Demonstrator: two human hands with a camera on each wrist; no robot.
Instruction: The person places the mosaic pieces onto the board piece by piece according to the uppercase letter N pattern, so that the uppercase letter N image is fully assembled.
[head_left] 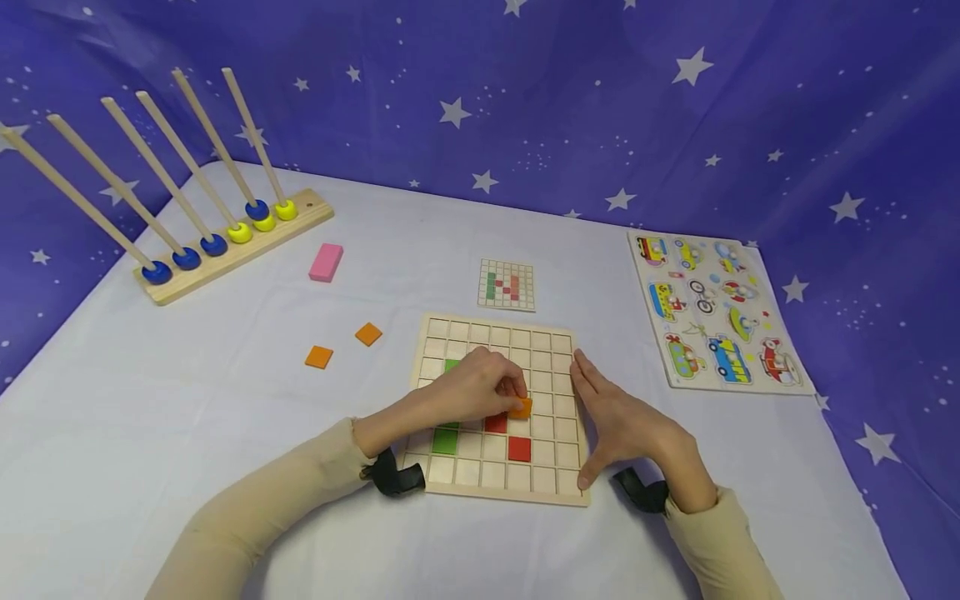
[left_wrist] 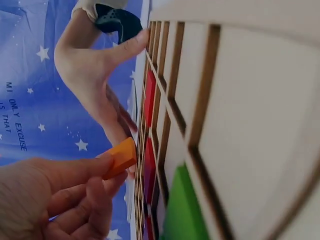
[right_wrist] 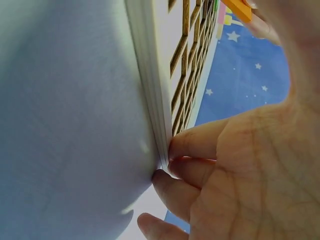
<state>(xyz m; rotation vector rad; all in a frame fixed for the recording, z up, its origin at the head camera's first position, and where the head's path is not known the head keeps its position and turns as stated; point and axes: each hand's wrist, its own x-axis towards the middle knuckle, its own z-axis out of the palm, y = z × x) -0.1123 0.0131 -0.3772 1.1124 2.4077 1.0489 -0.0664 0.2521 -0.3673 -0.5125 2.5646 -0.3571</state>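
Orange tile (head_left: 522, 408) sits pinched in the left hand (head_left: 472, 385), over the middle of the board (head_left: 506, 497), just beside and a little beyond a red tile (head_left: 496, 423). Thumb and forefinger close on it near one end, and in the left wrist view it is tilted, with its far part sticking out free. I cannot tell whether its lower edge touches the grid. The right hand (head_left: 622, 421) holds nothing: its long fingers lie against the board's right edge, with the thumb spread apart towards the near corner. The two hands are well apart from each other.

By its look, the tile should be light, stiff and hard to break, flat with crisp edges. Its smooth faces may slip a little under dry fingertips, so a light pinch should do; squeezing hard at one corner could make it twist or shoot out. The best hold is probably two opposite edges, or the faces close to one edge, which keeps fingertips clear of the ridges.

The board seems rigid and thin. It may slide on the white cloth (head_left: 225, 375) if pushed, so its outer rim is the place to steady it. Two loose tiles (head_left: 318, 357) lie flat to its left; they will likely need a nail or fingertip under an edge to lift.
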